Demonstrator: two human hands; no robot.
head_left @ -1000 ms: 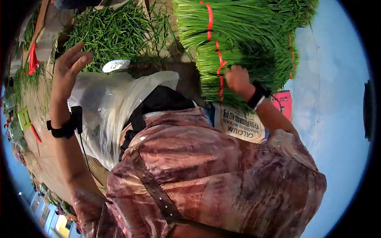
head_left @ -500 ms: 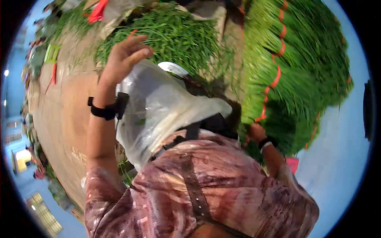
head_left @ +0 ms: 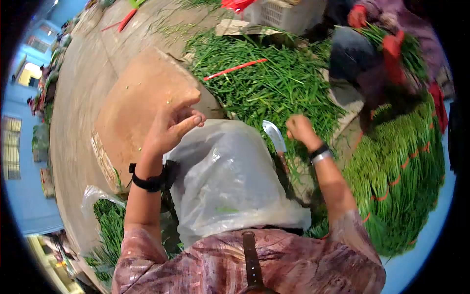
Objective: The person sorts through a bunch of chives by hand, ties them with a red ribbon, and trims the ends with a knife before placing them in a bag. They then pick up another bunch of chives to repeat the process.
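My left hand (head_left: pixel 177 126) hovers at the left edge of the clear plastic sheet (head_left: pixel 227 169) over my lap, fingers stretched forward and holding nothing. Its wrist wears a black band. My right hand (head_left: pixel 299 130) is closed in a loose fist above the pile of loose green stalks (head_left: pixel 269 83), and I see nothing in it. Just left of that fist lies a knife (head_left: pixel 275 136) with a curved blade and a brown handle, beside the plastic. A red strip (head_left: pixel 235 69) rests across the stalks.
A tan block-like surface (head_left: pixel 142 98) stands at the left. Green bundles with orange ties (head_left: pixel 401 186) are stacked at the right. A co-worker in red gloves (head_left: pixel 391 51) holds greens at upper right. A white crate (head_left: pixel 281 14) stands behind the pile; more greens (head_left: pixel 110 220) lie lower left.
My right hand has left the tied bundles and come over the loose stalks near the knife. My left hand stays open. The view has turned, bringing the co-worker and crate into sight.
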